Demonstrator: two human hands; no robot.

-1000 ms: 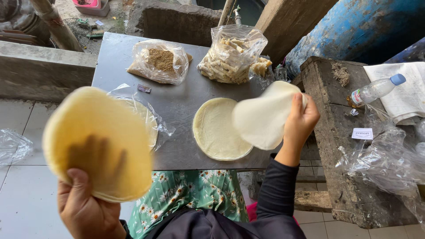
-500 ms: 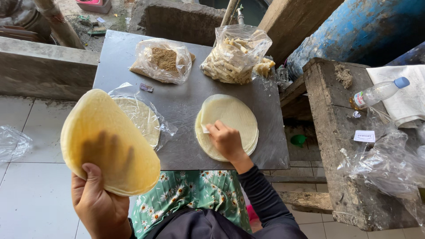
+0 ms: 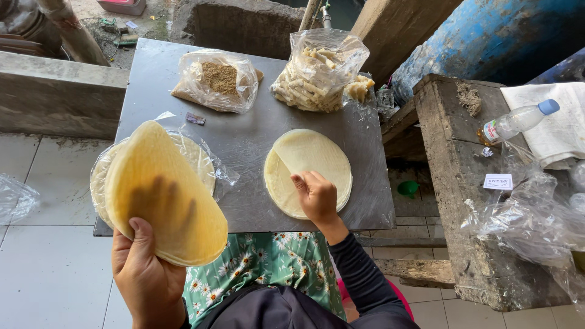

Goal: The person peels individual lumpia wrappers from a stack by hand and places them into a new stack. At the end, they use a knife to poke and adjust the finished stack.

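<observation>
Right hand (image 3: 317, 196) now rests with curled fingers on the flat wrapper (image 3: 308, 172) on the metal tray (image 3: 244, 140); a second ago it held this sheet in the air. Left hand (image 3: 146, 268) grips the wrapper stack (image 3: 164, 195) at 9 o'clock, so laying goes on.

Grey sheet-metal tabletop (image 3: 244, 146): smooth, dull sheen, faint smears. Round pale-yellow dough wrappers: stack in left hand (image 3: 167, 195) matt, dry-looking, slightly translucent; flat stack under right hand (image 3: 308, 170) same finish, top sheet w/ soft fold. Clear plastic bags, glossy & crinkled: one w/ brown crumbly filling (image 3: 216, 79), one w/ pale sticks (image 3: 317, 70). Thin clear film (image 3: 222, 173) under third stack, shiny. Grey concrete block (image 3: 463, 201) rough, pitted. Clear plastic bottle w/ blue cap (image 3: 515, 122) glossy. White cloth (image 3: 557, 122) matt.
</observation>
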